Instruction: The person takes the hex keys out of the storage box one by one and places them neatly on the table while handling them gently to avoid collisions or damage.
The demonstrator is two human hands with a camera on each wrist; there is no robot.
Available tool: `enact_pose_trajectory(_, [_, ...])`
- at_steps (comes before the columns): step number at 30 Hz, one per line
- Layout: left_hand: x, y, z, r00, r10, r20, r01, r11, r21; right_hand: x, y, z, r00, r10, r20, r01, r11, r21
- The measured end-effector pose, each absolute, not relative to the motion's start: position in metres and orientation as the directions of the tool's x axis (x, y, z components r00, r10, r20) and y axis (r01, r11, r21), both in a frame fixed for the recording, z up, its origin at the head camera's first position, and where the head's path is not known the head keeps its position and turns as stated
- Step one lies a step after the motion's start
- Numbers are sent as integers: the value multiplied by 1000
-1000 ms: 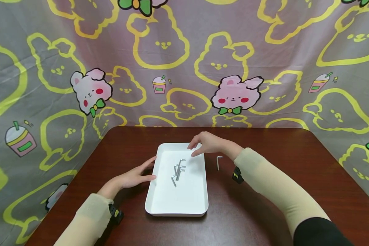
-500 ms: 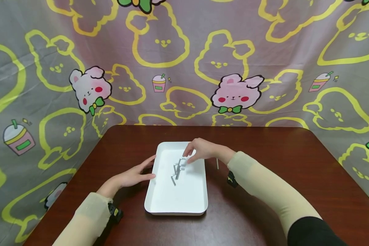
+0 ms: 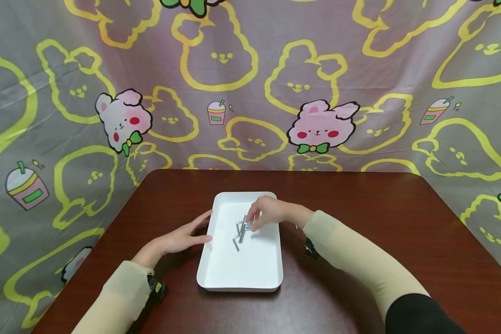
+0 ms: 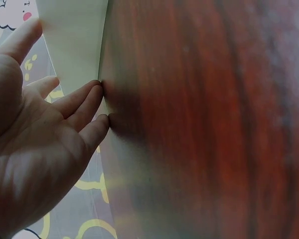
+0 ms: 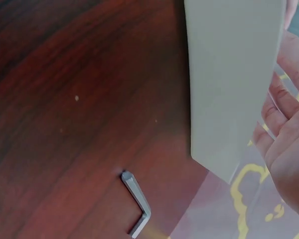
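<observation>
A white tray (image 3: 259, 273) lies on the table, with several silver hex keys (image 3: 235, 244) in a loose cluster inside. My left hand (image 3: 179, 239) rests against the tray's left side, fingers spread; in the left wrist view its fingertips touch the table beside the tray's outer wall (image 4: 74, 40). My right hand (image 3: 271, 211) reaches over the right rim, thumb and bent fingers apart around the short ends of the keys. The tray wall (image 5: 229, 84) hides its fingertips in the right wrist view, so contact with a key is unclear.
One more hex key (image 5: 138, 199) lies on the table to the right of the tray, mostly hidden by my right wrist in the head view. A patterned cloth (image 3: 242, 55) hangs behind the dark wooden table (image 3: 359, 199).
My right hand has come down and to the left, from above the tray's far right corner to the hex keys. My left hand stays at the tray's left side.
</observation>
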State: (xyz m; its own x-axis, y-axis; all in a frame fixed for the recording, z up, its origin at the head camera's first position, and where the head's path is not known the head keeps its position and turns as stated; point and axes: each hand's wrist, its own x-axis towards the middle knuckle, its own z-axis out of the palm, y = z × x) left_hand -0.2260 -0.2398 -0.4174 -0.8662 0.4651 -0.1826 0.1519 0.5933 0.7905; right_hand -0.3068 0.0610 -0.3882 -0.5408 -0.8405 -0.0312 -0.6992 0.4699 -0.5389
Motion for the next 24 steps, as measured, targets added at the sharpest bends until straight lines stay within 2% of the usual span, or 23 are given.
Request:
enact_pose_trajectory(12, [-227,-241,-419,-864,472,-176,156,583,798,-304,55,-399,-526,-850,-28,-692,447,-567])
enact_pose_trajectory(24, [-227,-241,-418,-860,482,-169,164,574,802,-306,53,-412,-559,-829,-26,-694,484,-534])
